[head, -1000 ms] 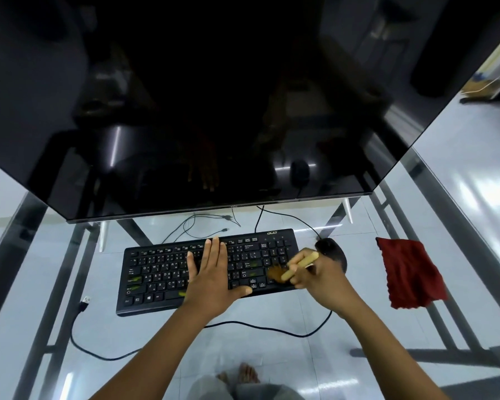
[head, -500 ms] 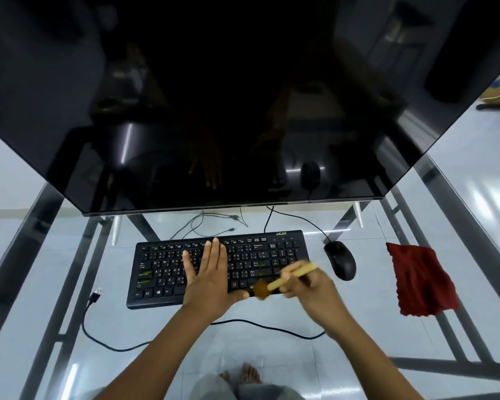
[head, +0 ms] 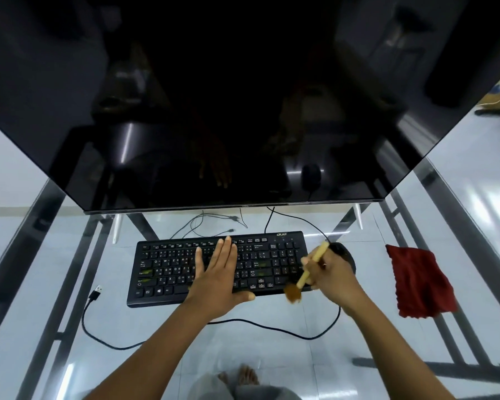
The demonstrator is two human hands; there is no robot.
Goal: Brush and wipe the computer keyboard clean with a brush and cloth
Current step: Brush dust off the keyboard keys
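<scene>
while the left hand (head: 217, 280) lies flat on the keyboard (head: 162, 269), fingers straight and close together, the right hand (head: 334, 277) holds the brush (head: 319, 253), fingers curled round its handle. the bristles sit at the keyboard's near edge, just left of those fingers. brushing looks part done. the cloth (head: 419, 281) lies well right of the fingers, not in use, so wiping is left.
</scene>
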